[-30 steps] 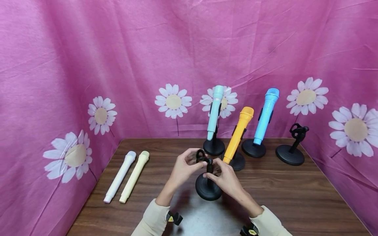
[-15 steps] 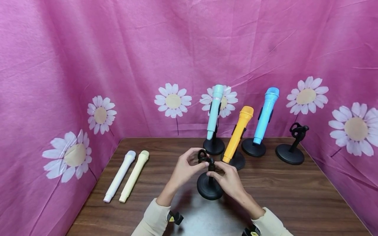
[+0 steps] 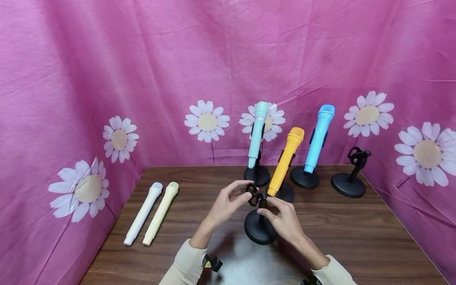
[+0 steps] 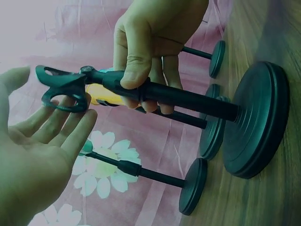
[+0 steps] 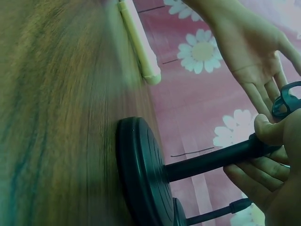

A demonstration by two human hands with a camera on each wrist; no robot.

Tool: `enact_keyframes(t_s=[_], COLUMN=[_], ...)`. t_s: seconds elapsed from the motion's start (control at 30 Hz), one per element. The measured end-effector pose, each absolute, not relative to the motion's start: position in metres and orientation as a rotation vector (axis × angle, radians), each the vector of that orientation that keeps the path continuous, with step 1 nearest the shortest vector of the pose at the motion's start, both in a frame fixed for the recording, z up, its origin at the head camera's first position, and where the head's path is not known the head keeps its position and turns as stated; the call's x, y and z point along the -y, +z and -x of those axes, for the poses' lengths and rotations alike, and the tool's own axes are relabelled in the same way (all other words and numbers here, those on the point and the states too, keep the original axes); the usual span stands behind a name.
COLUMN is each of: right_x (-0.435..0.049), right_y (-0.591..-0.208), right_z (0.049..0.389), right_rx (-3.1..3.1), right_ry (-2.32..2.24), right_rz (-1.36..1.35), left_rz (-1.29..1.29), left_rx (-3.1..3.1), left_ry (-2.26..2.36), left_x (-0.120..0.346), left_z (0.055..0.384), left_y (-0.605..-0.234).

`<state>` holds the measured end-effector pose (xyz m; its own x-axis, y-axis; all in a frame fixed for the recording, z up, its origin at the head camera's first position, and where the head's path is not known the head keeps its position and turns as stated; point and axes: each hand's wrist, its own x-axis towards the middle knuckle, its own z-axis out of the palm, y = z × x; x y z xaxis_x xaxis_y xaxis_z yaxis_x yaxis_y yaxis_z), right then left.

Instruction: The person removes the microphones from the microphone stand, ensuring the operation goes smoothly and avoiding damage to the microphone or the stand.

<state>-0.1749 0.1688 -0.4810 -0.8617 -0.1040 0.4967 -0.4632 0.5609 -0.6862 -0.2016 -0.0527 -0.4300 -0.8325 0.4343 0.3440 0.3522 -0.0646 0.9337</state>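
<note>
A black desktop microphone stand with a round base is between my hands at the table's front middle. My right hand grips its pole just under the clip, thumb on one side and fingers on the other. Beside the clip is my left hand. In the left wrist view its fingers are extended along the clip's lower side, and the thumb stands a little apart from the clip's end. The right wrist view shows the base upright, close against the wooden tabletop.
White and cream microphones lie at the left of the table. Mint, orange and blue microphones sit in stands behind my hands. Another stand without a microphone is at the back right. A pink daisy curtain encloses the table.
The stand and both hands have shifted slightly to the right. My right hand has kept its grip on the pole. The other microphones and stands have stayed in place.
</note>
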Motion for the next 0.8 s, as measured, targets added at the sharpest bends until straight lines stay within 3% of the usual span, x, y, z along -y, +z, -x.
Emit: enact_keyframes(t_s=[0.8], right_x=[-0.228], right_y=[-0.466], right_z=[0.161], right_rx=[2.318], right_ry=[1.181], right_rz=[-0.310], left_rz=[-0.855], left_rx=[-2.135], left_ry=[2.150], left_x=[0.024], left_z=[0.223], left_y=[-0.418])
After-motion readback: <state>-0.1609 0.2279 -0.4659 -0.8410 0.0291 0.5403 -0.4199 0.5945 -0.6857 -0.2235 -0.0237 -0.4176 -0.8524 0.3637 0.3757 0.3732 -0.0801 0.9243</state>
